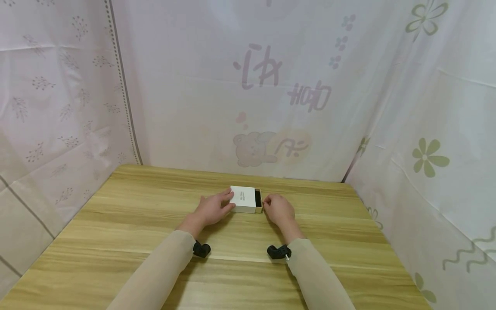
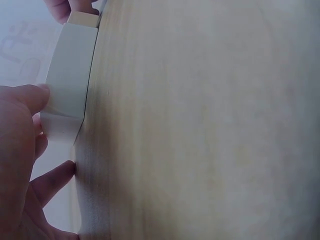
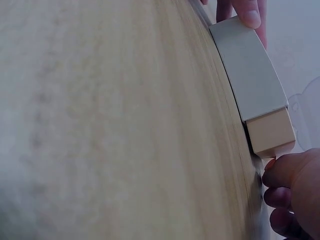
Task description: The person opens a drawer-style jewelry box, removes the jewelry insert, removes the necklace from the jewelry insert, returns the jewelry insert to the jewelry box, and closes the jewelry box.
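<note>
A small white slide-out box (image 1: 242, 199) with fine print on its lid lies flat on the wooden table. Its cream inner drawer (image 3: 272, 132) sticks a short way out of the right end, and a dark inside shows in the gap. My left hand (image 1: 214, 208) holds the sleeve at its left end, thumb (image 2: 35, 97) against the near side. At the drawer's end, my right hand (image 1: 280, 208) has curled fingers with thumb and forefinger together. A small orange bit (image 3: 270, 164) shows between them at the drawer; whether it is a pull tab is unclear.
The wooden table (image 1: 232, 275) reaches back to a patterned cloth curtain (image 1: 186, 107), with more cloth on the left and right. A black wrist camera (image 1: 201, 249) sits on the left wrist and another black camera (image 1: 278, 252) on the right.
</note>
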The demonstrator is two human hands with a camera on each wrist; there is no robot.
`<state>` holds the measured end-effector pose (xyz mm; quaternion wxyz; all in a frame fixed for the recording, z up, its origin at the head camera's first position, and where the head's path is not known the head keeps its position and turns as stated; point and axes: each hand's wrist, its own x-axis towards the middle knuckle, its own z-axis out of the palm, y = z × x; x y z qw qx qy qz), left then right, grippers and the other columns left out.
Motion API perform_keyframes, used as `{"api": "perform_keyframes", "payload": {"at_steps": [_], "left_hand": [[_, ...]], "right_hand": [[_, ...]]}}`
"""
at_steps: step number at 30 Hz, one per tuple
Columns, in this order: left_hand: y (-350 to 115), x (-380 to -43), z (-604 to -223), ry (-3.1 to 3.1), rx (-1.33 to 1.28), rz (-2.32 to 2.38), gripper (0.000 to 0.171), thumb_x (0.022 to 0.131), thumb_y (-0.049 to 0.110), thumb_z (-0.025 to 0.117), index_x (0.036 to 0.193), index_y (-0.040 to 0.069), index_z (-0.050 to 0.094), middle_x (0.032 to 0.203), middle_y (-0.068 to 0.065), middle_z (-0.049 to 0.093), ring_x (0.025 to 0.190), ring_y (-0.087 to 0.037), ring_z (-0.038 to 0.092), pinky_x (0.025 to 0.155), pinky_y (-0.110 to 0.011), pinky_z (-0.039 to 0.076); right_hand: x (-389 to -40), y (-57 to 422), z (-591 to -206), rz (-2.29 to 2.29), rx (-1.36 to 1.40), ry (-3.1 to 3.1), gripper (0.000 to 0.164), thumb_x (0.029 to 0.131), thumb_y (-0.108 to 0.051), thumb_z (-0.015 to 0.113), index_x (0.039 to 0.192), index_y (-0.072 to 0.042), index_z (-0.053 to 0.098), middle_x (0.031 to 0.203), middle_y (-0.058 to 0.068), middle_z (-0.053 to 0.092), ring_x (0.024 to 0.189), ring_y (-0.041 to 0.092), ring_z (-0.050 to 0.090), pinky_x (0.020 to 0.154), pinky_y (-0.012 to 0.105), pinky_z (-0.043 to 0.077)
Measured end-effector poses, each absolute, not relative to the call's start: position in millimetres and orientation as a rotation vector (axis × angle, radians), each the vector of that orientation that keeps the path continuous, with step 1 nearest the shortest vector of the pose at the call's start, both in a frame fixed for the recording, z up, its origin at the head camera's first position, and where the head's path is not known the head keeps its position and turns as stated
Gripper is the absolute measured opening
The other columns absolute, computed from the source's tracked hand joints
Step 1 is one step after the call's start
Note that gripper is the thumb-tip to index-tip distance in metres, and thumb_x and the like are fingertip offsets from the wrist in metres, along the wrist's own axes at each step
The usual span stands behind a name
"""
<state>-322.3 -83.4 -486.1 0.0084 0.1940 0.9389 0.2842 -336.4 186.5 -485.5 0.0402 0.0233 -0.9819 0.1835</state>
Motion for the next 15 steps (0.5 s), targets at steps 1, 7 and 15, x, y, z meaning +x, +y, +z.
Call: {"api": "perform_keyframes", "payload": {"at_steps": [1, 7, 15], "left_hand": [[-83.3, -322.5, -486.4, 2.936, 0.606, 0.889, 0.059, 0.114, 0.046, 0.059, 0.167, 0.021, 0.048, 0.178, 0.006, 0.036, 0.160, -0.037, 0.045, 0.123, -0.089, 0.012], [-83.0, -322.6, -487.9, 2.939, 0.607, 0.901, 0.059, 0.114, 0.045, 0.059, 0.167, 0.021, 0.049, 0.178, 0.005, 0.037, 0.159, -0.037, 0.046, 0.123, -0.089, 0.013], [-82.6, -321.6, -487.5, 2.950, 0.604, 0.891, 0.058, 0.114, 0.044, 0.059, 0.166, 0.021, 0.050, 0.178, 0.005, 0.038, 0.159, -0.037, 0.047, 0.123, -0.090, 0.013]], "right_hand": [[-336.3, 186.9, -485.1, 0.560, 0.073, -3.008, 0.014, 0.108, -0.027, 0.069, 0.107, -0.017, 0.079, 0.108, 0.004, 0.078, 0.093, 0.023, 0.072, 0.075, 0.044, 0.060], [-336.2, 188.1, -483.5, 0.548, 0.074, -3.011, 0.013, 0.108, -0.026, 0.070, 0.105, -0.017, 0.079, 0.107, 0.005, 0.079, 0.092, 0.023, 0.072, 0.075, 0.044, 0.060], [-337.0, 189.3, -484.3, 0.540, 0.068, -3.011, 0.013, 0.108, -0.026, 0.070, 0.104, -0.017, 0.079, 0.105, 0.004, 0.079, 0.091, 0.022, 0.072, 0.074, 0.043, 0.060]]}}
